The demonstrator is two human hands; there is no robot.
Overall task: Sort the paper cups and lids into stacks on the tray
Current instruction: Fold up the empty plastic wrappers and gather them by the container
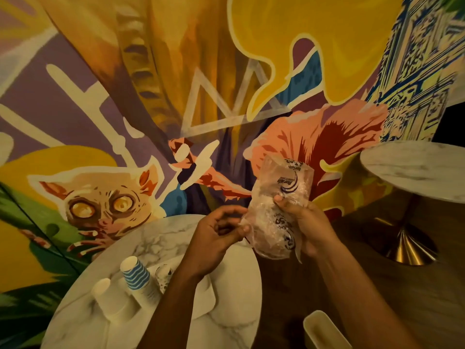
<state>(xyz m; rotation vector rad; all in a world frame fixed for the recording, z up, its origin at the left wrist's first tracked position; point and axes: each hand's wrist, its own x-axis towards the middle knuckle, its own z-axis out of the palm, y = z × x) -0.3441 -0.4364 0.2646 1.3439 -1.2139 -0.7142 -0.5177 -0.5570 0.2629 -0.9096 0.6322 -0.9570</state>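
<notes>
The person is holding a clear plastic sleeve (pixel 276 210) with blue printing up in front of the mural wall, above the far edge of the round marble surface (pixel 151 248). The right hand (pixel 305 226) is wrapping around the sleeve's lower half, thumb pressing on its front. The left hand (pixel 216 235) is pinching the sleeve's near edge between thumb and curled fingers, apparently working it open. What the sleeve is holding cannot be told through the crinkled film; it is probably lids or cups.

On the surface below, a stack of plain white cups (pixel 108 298) is standing just beside a stack of blue-striped cups (pixel 137 275), with a small patterned cup (pixel 163 274) behind, all on or near a pale tray (pixel 205 295) partly hidden by the left forearm.

The step in hand looks like unpacking. The next move is calling for peeling back the film and drawing the contents out without crushing them, then lowering them to the tray.
</notes>
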